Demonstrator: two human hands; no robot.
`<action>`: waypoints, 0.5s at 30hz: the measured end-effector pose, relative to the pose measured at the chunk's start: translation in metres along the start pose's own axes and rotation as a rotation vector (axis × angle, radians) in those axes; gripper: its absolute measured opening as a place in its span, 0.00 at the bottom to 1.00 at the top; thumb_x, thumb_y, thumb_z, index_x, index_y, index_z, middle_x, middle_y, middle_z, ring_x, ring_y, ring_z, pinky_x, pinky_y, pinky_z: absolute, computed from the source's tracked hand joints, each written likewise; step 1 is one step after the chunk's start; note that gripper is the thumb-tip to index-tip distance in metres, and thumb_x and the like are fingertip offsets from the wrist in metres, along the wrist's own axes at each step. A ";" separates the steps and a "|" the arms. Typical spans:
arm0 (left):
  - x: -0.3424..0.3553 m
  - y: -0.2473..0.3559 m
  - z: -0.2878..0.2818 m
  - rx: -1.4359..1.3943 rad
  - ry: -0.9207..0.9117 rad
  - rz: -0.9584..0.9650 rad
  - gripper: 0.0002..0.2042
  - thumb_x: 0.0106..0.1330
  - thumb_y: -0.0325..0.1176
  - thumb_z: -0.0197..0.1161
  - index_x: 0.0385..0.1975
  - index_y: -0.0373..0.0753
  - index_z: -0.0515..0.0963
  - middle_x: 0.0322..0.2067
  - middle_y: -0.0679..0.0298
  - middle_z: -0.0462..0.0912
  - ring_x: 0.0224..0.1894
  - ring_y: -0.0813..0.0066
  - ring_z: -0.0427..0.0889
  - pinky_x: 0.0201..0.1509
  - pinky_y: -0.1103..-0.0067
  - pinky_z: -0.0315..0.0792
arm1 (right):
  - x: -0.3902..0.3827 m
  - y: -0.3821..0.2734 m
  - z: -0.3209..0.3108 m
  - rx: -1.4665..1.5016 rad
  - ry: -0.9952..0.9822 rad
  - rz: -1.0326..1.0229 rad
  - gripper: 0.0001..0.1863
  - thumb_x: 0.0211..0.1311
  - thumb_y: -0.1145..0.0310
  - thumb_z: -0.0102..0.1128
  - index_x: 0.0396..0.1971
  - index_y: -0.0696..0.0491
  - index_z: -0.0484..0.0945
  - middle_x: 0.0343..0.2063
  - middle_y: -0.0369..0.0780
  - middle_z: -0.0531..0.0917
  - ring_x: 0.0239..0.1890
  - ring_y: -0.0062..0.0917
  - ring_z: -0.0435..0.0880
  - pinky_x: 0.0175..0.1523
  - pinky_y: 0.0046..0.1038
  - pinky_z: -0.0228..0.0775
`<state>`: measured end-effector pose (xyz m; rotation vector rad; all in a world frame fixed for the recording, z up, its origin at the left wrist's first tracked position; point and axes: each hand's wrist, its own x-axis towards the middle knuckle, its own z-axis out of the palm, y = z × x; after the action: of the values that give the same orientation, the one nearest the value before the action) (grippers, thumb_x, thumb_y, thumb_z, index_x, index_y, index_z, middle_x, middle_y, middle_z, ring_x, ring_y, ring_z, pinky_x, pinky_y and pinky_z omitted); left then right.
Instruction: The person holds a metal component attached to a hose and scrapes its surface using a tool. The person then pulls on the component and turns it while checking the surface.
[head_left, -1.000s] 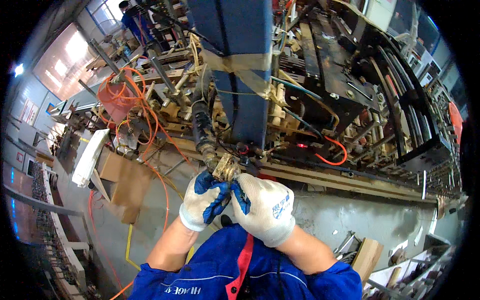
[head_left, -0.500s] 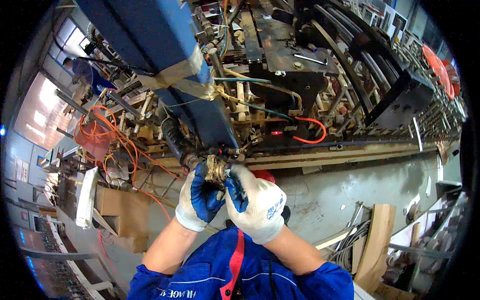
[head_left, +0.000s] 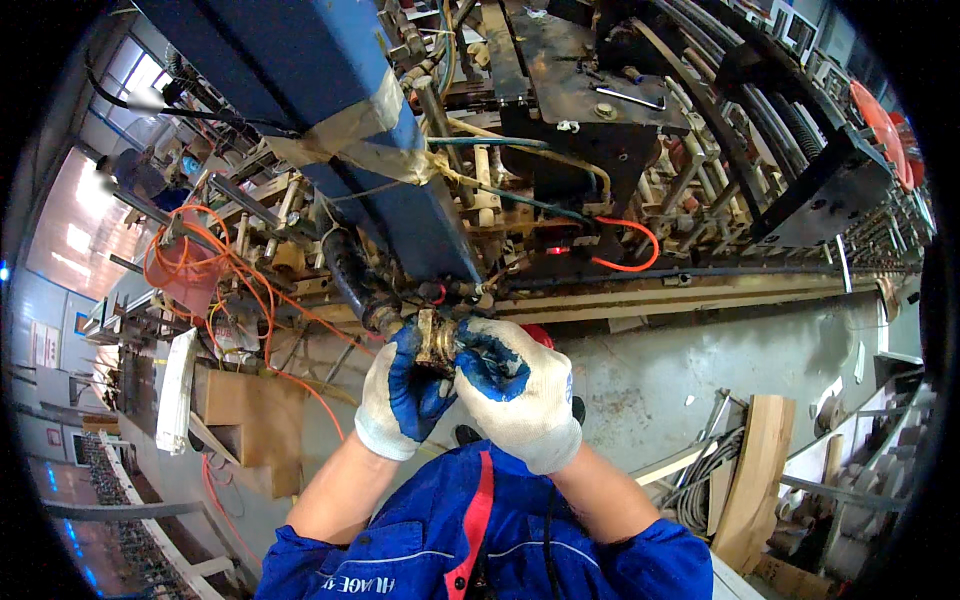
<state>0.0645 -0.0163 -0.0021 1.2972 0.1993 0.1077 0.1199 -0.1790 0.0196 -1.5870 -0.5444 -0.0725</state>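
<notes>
Both hands wear white knit gloves with blue coated palms and meet in front of my chest. A grimy, brass-coloured metal fitting (head_left: 436,340) is gripped in my left hand (head_left: 392,394), the fingers wrapped round its left side and underside. Against the right side of that fitting, my right hand (head_left: 520,385) is closed with fingers curled and pinched. Whatever lies between those fingertips is hidden by the glove. Just beyond the hands, a thick black hose (head_left: 350,275) ends in a dirty coupling next to the fitting.
A blue steel beam (head_left: 330,130) slants down toward my hands, tape wrapped round it. The machine frame (head_left: 640,305) runs off rightward, with a wrench (head_left: 632,97) lying on its plate. Orange tubing (head_left: 268,320) and a cardboard box (head_left: 255,410) are at left. Wooden boards (head_left: 755,470) lie at right.
My right hand has turned, its fingers curling in beside the fitting, and is sharper than before. The left hand keeps its hold. The whole view has shifted slightly.
</notes>
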 end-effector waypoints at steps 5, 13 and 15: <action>-0.002 0.012 0.005 0.335 -0.084 0.160 0.17 0.69 0.35 0.63 0.55 0.36 0.75 0.51 0.59 0.82 0.52 0.66 0.82 0.59 0.73 0.75 | 0.003 0.011 -0.005 0.050 -0.062 0.012 0.18 0.50 0.76 0.70 0.44 0.62 0.81 0.33 0.45 0.88 0.36 0.24 0.89 0.44 0.25 0.80; -0.006 0.001 0.006 -0.532 0.163 -0.322 0.20 0.75 0.47 0.55 0.56 0.38 0.74 0.46 0.63 0.83 0.43 0.73 0.83 0.41 0.78 0.79 | 0.000 0.030 -0.018 0.292 -0.227 0.104 0.19 0.50 0.76 0.68 0.44 0.65 0.81 0.38 0.42 0.88 0.38 0.20 0.86 0.47 0.25 0.79; -0.007 0.000 0.007 -0.537 0.163 -0.321 0.21 0.74 0.47 0.56 0.56 0.38 0.74 0.44 0.63 0.83 0.42 0.74 0.82 0.39 0.79 0.79 | -0.003 0.033 -0.018 0.427 -0.225 0.201 0.16 0.54 0.76 0.67 0.44 0.62 0.81 0.36 0.40 0.87 0.38 0.17 0.84 0.46 0.24 0.78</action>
<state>0.0594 -0.0238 -0.0001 0.7100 0.4810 -0.0093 0.1344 -0.1964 -0.0101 -1.2278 -0.5298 0.3570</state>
